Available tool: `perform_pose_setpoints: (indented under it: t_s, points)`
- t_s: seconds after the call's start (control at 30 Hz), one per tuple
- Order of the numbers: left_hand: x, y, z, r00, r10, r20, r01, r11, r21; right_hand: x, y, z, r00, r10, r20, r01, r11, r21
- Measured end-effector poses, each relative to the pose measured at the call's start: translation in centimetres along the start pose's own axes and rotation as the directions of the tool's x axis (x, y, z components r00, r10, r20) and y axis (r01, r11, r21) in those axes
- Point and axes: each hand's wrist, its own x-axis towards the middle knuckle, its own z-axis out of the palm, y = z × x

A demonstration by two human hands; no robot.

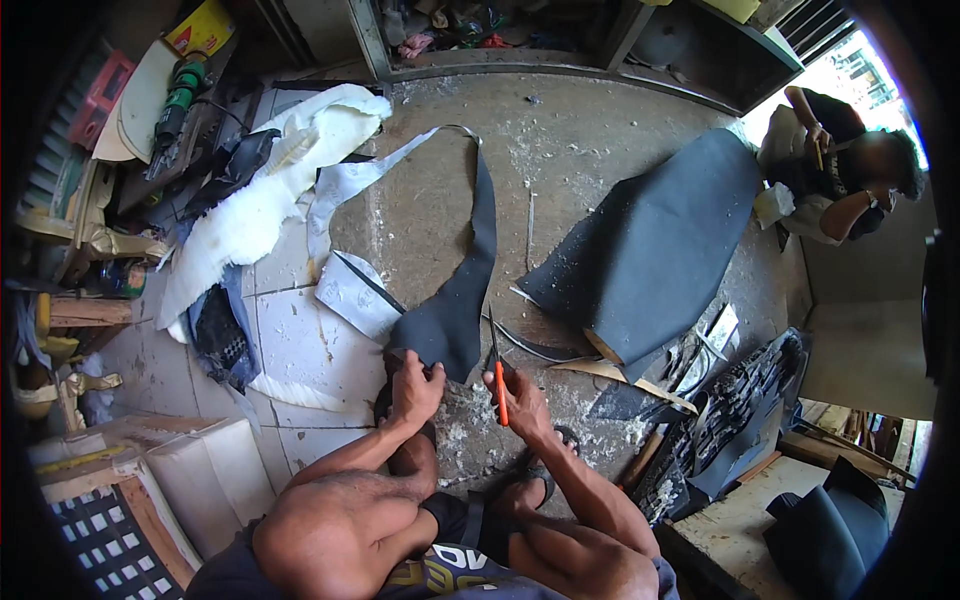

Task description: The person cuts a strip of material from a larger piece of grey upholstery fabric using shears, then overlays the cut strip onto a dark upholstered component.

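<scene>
My left hand (414,394) pinches the near edge of a black synthetic-leather offcut (446,322), whose long narrow strip curves away across the floor and shows a pale backing. In my right hand (524,404) is a pair of scissors with orange handles (501,392). Their dark blades point away from me, just right of the offcut, and look nearly closed. To the right lies a large black sheet (668,245), draped over something mostly hidden, with a brownish edge showing at its near corner.
White padding (245,205) lies on the tiles at left, near a green power tool (180,100). Another person (835,160) crouches at far right. Scraps and a patterned dark piece (735,420) lie at right, beside a board (735,520). A pale wooden frame (150,490) stands at near left.
</scene>
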Motion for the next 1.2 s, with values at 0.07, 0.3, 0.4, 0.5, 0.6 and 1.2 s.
perform_pose_setpoints:
  t_s: [0.07,0.3,0.4,0.5,0.6,1.2]
  points:
    - [-0.1,0.8,-1.1,0.935,0.349,0.058,-0.338,0.833,0.438,-0.8,0.3,0.4,1.0,-0.013,-0.014,0.013,0.999,0.048]
    - [1.4,5.5,-0.6,0.782,0.568,0.257,-0.62,0.667,0.413,-5.9,3.5,-0.4,0.963,0.232,0.137,-0.262,0.928,0.266]
    - [1.2,5.2,0.7,0.805,0.515,0.295,-0.593,0.704,0.391,-8.0,6.8,-0.6,0.944,0.214,0.25,-0.274,0.931,0.239]
    - [0.4,5.2,1.0,0.812,0.528,0.25,-0.584,0.727,0.362,-8.1,7.8,0.3,0.922,0.141,0.36,-0.321,0.797,0.512]
    - [0.0,5.3,0.9,0.814,0.543,0.207,-0.58,0.737,0.347,-7.2,7.6,0.7,0.931,0.123,0.345,-0.308,0.771,0.558]
    - [-0.9,3.4,0.3,0.802,0.569,0.183,-0.596,0.737,0.318,-6.1,2.0,0.5,0.982,0.073,0.173,-0.141,0.895,0.423]
